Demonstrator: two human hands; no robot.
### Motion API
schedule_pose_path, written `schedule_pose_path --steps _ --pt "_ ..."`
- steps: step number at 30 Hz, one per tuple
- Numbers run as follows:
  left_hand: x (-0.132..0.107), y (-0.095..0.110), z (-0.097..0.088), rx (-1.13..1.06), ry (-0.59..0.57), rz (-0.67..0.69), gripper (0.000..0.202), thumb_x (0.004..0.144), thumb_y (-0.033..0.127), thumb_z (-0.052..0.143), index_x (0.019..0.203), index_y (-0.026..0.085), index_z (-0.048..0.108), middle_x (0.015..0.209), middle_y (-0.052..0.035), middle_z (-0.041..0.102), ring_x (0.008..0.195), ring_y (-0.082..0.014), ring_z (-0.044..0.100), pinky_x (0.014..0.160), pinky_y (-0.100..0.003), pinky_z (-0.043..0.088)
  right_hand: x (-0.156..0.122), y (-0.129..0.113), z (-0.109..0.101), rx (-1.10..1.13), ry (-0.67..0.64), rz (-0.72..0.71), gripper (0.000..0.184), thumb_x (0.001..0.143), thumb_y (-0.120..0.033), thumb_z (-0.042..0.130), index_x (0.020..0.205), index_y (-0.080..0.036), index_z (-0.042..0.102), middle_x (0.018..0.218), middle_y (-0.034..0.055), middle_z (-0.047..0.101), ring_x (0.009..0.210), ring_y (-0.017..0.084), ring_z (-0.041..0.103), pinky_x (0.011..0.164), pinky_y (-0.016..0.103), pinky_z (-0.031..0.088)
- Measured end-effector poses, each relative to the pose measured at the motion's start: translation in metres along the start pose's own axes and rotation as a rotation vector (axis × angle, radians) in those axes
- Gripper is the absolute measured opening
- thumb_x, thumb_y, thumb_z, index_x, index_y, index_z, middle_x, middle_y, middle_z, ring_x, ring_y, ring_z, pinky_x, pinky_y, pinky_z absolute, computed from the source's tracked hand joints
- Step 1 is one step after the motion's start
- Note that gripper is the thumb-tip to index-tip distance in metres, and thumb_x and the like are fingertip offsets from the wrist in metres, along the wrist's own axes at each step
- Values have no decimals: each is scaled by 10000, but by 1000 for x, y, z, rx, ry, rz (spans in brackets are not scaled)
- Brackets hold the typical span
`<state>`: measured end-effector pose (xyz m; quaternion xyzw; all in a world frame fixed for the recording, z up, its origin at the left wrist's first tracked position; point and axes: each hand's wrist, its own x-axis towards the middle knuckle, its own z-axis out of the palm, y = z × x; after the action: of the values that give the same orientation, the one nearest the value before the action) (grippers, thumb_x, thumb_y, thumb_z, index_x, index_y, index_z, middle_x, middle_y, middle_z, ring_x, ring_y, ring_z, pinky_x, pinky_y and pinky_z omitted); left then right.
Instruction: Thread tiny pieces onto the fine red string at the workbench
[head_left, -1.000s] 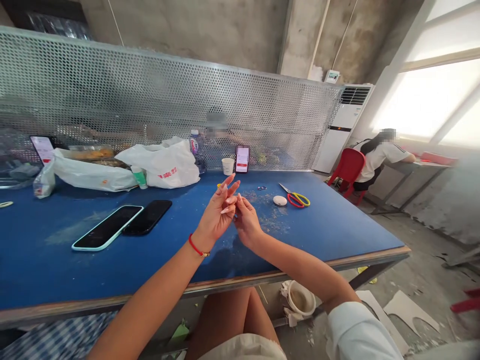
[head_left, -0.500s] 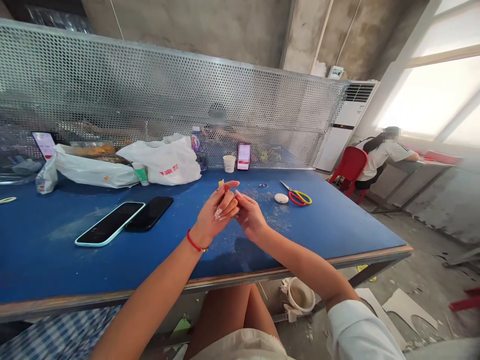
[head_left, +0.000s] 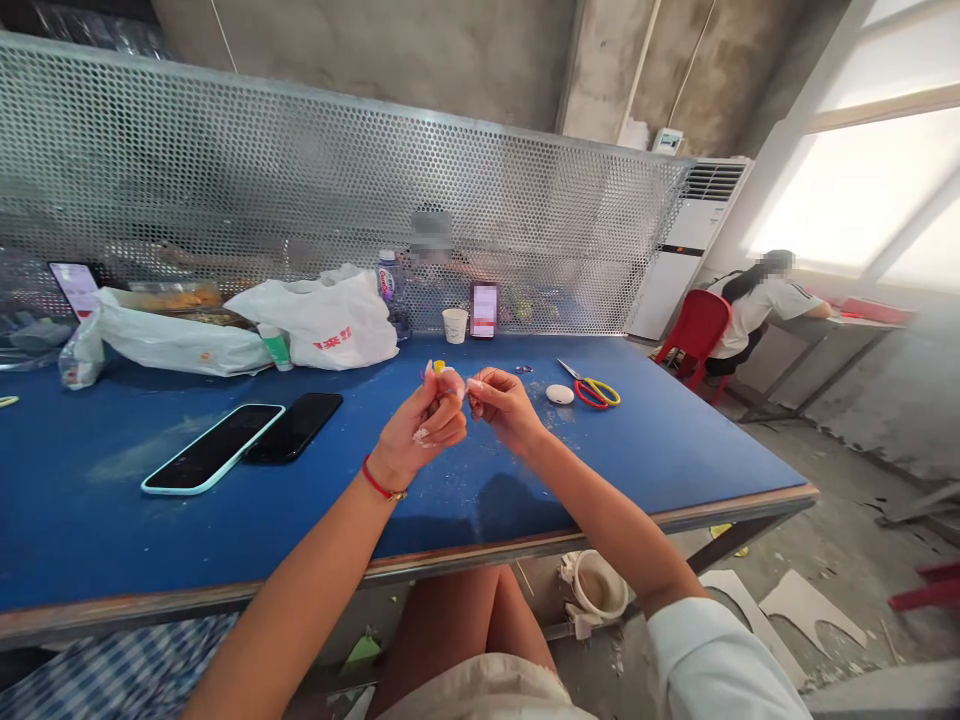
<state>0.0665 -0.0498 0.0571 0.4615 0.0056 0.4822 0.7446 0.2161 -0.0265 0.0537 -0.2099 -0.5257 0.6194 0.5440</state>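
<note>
Above the blue table (head_left: 247, 540), my left hand (head_left: 429, 418) is closed, its thumb and fingers pinched on something too small to make out. My right hand (head_left: 504, 405), close beside it on the right, pinches with thumb and forefinger; what it grips is also too small to tell. A small yellow piece (head_left: 439, 367) shows at the left fingertips; I cannot tell if it is held. Beyond my right hand lie a small blue-and-white loop (head_left: 523, 370), a white oval case (head_left: 559, 395) and scissors (head_left: 592, 391) with red and yellow handles.
Two phones (head_left: 217, 450) lie overlapping at left. White plastic bags (head_left: 322, 320), a green-white tube (head_left: 276, 347), a bottle (head_left: 390, 285), a paper cup (head_left: 454, 325) and an upright phone (head_left: 484, 310) stand before the perforated metal screen (head_left: 315, 190). A person (head_left: 757, 310) sits at right.
My hands have moved slightly apart; a small gap now shows between their fingertips. My left forefinger, stretched out before, has curled in. The view has shifted a little.
</note>
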Motion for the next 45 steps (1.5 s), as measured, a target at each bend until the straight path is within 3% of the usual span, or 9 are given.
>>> schedule_pose_path --steps 5,10,17,22,26,34,39,42,45 --pt "1 -1 0 128 -148 4 330 972 448 569 893 190 758 347 113 207 309 -51 118 376 -154 268 4 -6 -6 15 -65 118 399 567 -429 912 644 -169 620 580 -57 593 490 50 503 489 186 372" --pt "3 -1 2 319 -223 -129 458 881 558 650 715 141 742 359 88 243 320 -48 167 372 -188 202 7 -12 -13 -29 -101 235 388 538 -402 929 620 -160 638 577 -56 608 522 57 542 532 186 425" --pt "4 5 2 657 -321 -386 456 935 506 556 775 151 793 421 44 317 387 -92 239 394 -244 205 7 -16 -14 -230 -137 90 330 566 -377 908 592 -160 661 606 -19 665 571 91 575 559 214 439" --pt "8 3 -4 847 -176 -359 469 954 489 532 760 146 787 429 43 350 397 -95 279 395 -234 227 7 -15 -13 -294 -49 -9 321 569 -404 897 614 -163 690 625 -14 671 597 97 579 600 229 451" --pt "12 -8 -7 890 -77 -265 491 904 550 598 717 132 774 422 49 346 386 -86 279 387 -232 220 8 -10 -11 -292 15 15 315 579 -414 891 649 -169 706 672 -21 679 637 92 585 612 214 461" --pt "17 -8 -14 850 23 -89 443 836 560 682 694 148 762 419 51 346 389 -86 302 382 -227 209 4 -10 -10 -202 -56 127 387 696 -523 804 870 -181 752 809 9 733 489 67 510 379 182 330" --pt "20 -8 -19 847 146 -49 393 768 480 691 549 159 632 410 48 367 382 -77 295 385 -225 188 3 -11 -3 -217 -106 18 419 607 -405 872 967 -213 778 1082 50 761 841 150 675 641 210 507" --pt "20 -11 -21 825 178 -38 392 740 379 647 441 193 476 402 41 357 377 -75 289 382 -231 182 3 -8 0 -217 -54 6 383 536 -303 907 889 -217 786 976 29 778 928 184 692 832 296 545" --pt "21 -14 -20 827 194 -38 395 739 297 607 413 208 403 387 44 334 372 -71 270 379 -232 165 4 -4 0 -225 1 2 311 557 -310 897 831 -205 791 876 19 775 842 167 692 819 304 544"
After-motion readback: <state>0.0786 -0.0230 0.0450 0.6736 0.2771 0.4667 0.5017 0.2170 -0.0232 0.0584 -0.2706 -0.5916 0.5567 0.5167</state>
